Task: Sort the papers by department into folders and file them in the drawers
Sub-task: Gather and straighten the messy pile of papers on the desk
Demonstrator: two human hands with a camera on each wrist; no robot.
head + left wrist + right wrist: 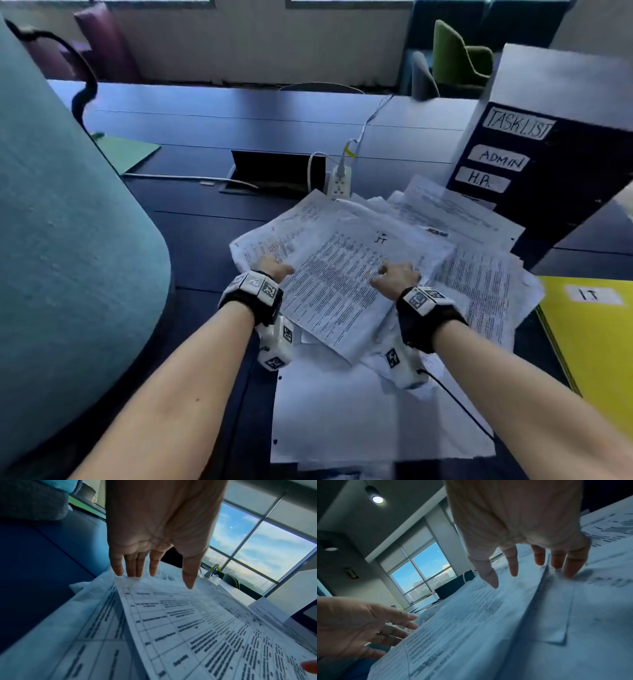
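A loose heap of printed papers (394,240) lies spread on the dark table (205,130). On top is a sheet marked "IT" (339,284). My left hand (274,269) hovers at that sheet's left edge, fingers straight (137,566) and touching the papers (188,622). At the sheet's right side my right hand (397,275) has spread fingers (539,559) resting on the paper pile (488,622). Neither hand grips anything. A yellow folder labelled "IT" (596,329) lies at the right. The drawer unit (534,161) carries the labels TASKLIST, ADMIN and H.R.
A teal chair back (68,240) fills the left side. A green folder (126,150) lies at the far left of the table. A power strip (339,181) with cables and an open cable hatch (274,171) sit behind the papers. Blank sheets (359,411) lie near me.
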